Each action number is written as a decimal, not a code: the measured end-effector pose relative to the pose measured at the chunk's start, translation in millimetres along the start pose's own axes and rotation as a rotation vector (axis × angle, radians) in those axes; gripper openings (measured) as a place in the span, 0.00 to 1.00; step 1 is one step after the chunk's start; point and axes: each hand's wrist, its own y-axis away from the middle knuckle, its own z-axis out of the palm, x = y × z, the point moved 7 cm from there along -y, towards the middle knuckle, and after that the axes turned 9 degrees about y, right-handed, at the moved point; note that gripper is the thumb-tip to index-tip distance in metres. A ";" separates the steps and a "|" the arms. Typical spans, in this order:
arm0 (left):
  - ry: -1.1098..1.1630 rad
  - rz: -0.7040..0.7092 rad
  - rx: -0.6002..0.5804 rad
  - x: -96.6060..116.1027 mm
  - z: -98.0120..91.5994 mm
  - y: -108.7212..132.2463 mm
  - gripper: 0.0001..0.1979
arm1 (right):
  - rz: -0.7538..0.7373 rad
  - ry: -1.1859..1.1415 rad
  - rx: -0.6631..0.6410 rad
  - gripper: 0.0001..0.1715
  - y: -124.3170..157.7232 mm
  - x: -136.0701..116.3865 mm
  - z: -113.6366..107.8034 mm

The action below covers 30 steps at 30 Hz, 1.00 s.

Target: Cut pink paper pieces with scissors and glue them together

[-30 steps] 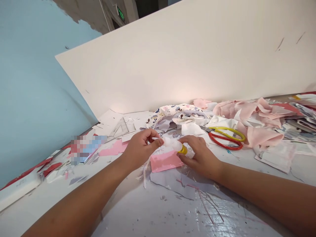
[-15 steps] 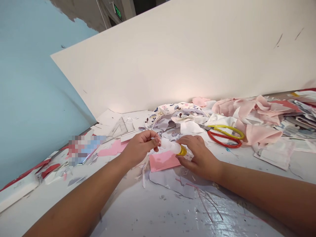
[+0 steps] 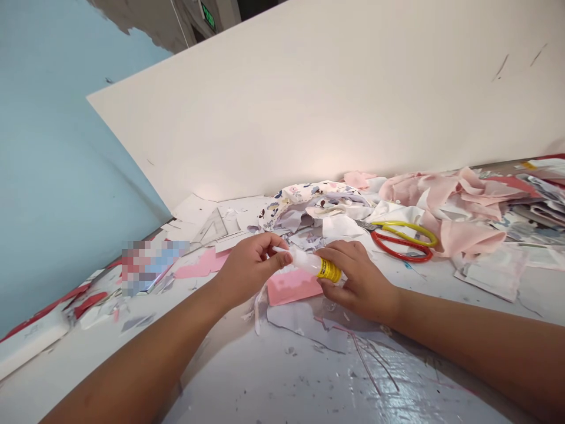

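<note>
A white plastic glue bottle (image 3: 311, 263) with a yellow band lies across my two hands, above a pink paper sheet (image 3: 292, 287). My right hand (image 3: 357, 277) is shut around the bottle's body and covers its lower end. My left hand (image 3: 251, 268) pinches the bottle's thin white tip between its fingers. Grey paper offcuts (image 3: 309, 324) lie under my right wrist, and the pink sheet's lower edge rests on them.
Red-and-yellow-handled scissors (image 3: 404, 238) lie on the right among pink fabric scraps (image 3: 463, 203) and floral fabric (image 3: 309, 203). A clear set square (image 3: 212, 228) and paper pieces lie left. A tall white board (image 3: 282, 106) stands behind the table.
The bottle has shifted slightly right, further into my right hand, and its thin tip now shows beside my left fingers. The whole view has tilted a little.
</note>
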 end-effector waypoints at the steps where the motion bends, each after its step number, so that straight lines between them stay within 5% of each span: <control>1: 0.004 0.002 -0.004 -0.4 0.3 -0.1 0.14 | -0.001 -0.014 -0.011 0.17 0.2 -0.2 0.0; 11: -0.083 0.328 -0.082 22.0 1.6 6.0 0.04 | -0.075 -0.154 -0.094 0.17 0.7 -6.2 3.3; 16: -0.134 0.163 -0.115 17.8 -6.1 0.5 0.16 | -0.057 -0.103 -0.066 0.17 1.0 -6.5 2.3; 21: -0.146 -0.057 -0.235 3.4 0.5 -4.8 0.14 | -0.073 -0.044 -0.043 0.18 2.3 -6.9 2.0; 27: -0.180 0.112 -0.164 17.7 0.8 -2.5 0.03 | -0.111 -0.104 -0.073 0.18 2.4 -10.5 1.5; 30: -0.190 0.104 -0.240 23.7 -0.2 1.7 0.08 | -0.113 -0.102 -0.062 0.18 2.7 -11.9 0.6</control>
